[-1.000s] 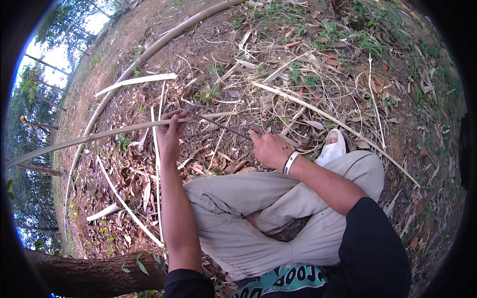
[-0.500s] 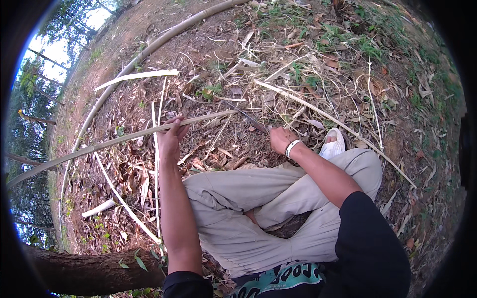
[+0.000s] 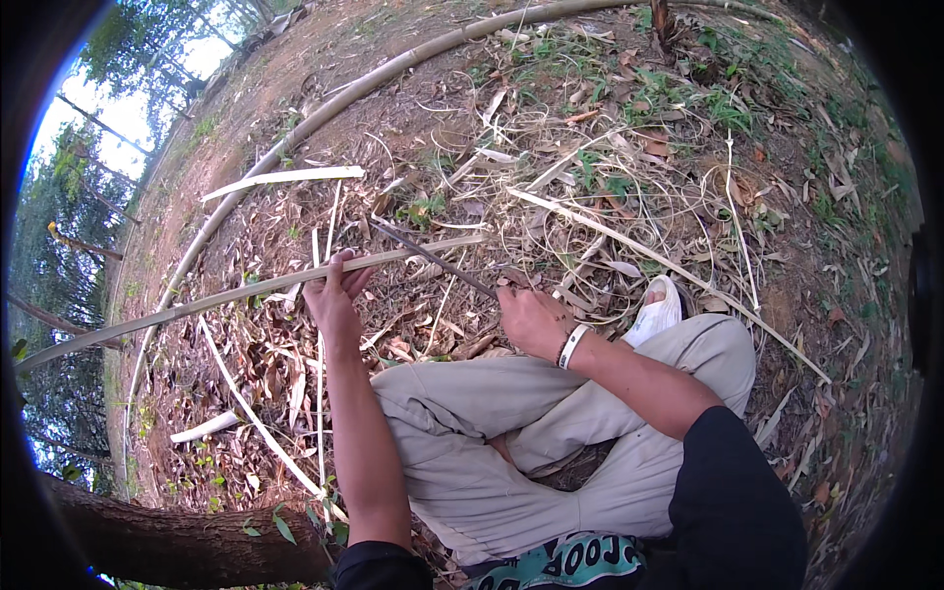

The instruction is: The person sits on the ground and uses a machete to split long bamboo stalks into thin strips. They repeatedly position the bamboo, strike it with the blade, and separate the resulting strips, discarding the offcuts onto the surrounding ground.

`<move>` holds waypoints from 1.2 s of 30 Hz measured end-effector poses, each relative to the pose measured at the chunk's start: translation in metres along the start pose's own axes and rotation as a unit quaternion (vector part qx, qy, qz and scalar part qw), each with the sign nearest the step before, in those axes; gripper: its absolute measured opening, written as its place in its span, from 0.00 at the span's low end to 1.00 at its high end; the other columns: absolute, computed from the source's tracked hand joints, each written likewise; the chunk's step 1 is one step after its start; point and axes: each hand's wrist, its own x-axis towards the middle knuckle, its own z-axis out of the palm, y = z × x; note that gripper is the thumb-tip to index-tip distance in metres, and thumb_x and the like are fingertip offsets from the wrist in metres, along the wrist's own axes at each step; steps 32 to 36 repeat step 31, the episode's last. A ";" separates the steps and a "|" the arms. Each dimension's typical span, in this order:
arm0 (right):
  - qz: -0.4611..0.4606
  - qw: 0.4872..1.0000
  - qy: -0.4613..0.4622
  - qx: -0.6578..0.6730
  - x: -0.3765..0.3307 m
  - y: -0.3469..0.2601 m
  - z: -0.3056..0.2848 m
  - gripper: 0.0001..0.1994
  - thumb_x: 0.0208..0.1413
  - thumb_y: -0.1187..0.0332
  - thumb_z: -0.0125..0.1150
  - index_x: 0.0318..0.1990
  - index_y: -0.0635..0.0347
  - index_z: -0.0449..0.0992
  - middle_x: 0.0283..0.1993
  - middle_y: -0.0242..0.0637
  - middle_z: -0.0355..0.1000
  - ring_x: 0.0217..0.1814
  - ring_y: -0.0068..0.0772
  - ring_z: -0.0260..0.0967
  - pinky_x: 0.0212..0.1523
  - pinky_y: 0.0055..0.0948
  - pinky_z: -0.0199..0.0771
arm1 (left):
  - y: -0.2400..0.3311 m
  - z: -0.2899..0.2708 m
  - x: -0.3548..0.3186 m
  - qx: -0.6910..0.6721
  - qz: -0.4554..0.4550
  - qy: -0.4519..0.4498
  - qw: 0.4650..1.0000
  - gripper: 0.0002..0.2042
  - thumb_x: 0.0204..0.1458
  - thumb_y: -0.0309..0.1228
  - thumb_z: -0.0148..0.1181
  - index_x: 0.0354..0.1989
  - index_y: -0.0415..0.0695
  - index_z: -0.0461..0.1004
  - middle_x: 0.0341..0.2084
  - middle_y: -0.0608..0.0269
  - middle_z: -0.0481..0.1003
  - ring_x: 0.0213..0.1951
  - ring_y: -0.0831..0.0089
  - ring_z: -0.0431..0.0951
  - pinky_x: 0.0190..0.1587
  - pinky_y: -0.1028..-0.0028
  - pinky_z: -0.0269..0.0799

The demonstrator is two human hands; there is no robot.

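The left hand (image 3: 332, 293) is closed around a long thin bamboo strip (image 3: 197, 303), which runs over the leaf-covered ground (image 3: 295, 364) far out to the left. The right hand (image 3: 531, 320) grips the handle of a dark knife (image 3: 433, 258), and the blade lies across the strip just beside the left hand.

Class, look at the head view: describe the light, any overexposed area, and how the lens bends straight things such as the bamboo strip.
Head view: soft, even daylight, no hard shadows on the ground; the sky at upper left is blown out white; fisheye curves the bamboo strip held by the left hand and the long pole; a black rim frames the circle; the right hand and its dark blade look sharp.
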 end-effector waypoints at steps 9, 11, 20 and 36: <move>0.104 0.993 0.010 -0.048 0.021 0.063 0.010 0.11 0.54 0.74 0.47 0.41 0.73 0.70 0.31 0.59 0.76 0.36 0.57 0.78 0.38 0.48 0.78 | 0.021 0.024 -0.022 0.019 0.088 0.034 0.995 0.14 0.64 0.29 0.48 0.38 0.27 0.73 0.34 0.40 0.78 0.36 0.61 0.83 0.38 0.72 0.86; 0.114 0.993 0.016 -0.024 0.015 0.040 0.013 0.11 0.53 0.75 0.48 0.40 0.74 0.70 0.32 0.60 0.76 0.38 0.57 0.78 0.40 0.48 0.78 | 0.023 0.032 -0.020 0.035 0.114 0.044 0.992 0.14 0.65 0.30 0.47 0.38 0.27 0.73 0.34 0.40 0.78 0.36 0.61 0.83 0.37 0.73 0.86; 0.061 0.973 0.105 0.196 0.027 0.032 0.023 0.09 0.54 0.71 0.49 0.37 0.69 0.70 0.27 0.60 0.73 0.34 0.62 0.74 0.41 0.55 0.74 | 0.020 0.041 -0.033 0.031 0.115 0.039 0.992 0.15 0.65 0.31 0.47 0.41 0.27 0.73 0.34 0.43 0.78 0.37 0.62 0.83 0.38 0.73 0.85; 0.117 0.989 0.052 -0.074 0.036 0.086 0.009 0.10 0.57 0.70 0.48 0.38 0.67 0.73 0.30 0.59 0.75 0.35 0.59 0.77 0.37 0.50 0.78 | 0.015 0.045 -0.046 0.003 0.115 0.038 0.993 0.12 0.63 0.28 0.51 0.40 0.28 0.73 0.35 0.44 0.78 0.39 0.62 0.82 0.38 0.75 0.85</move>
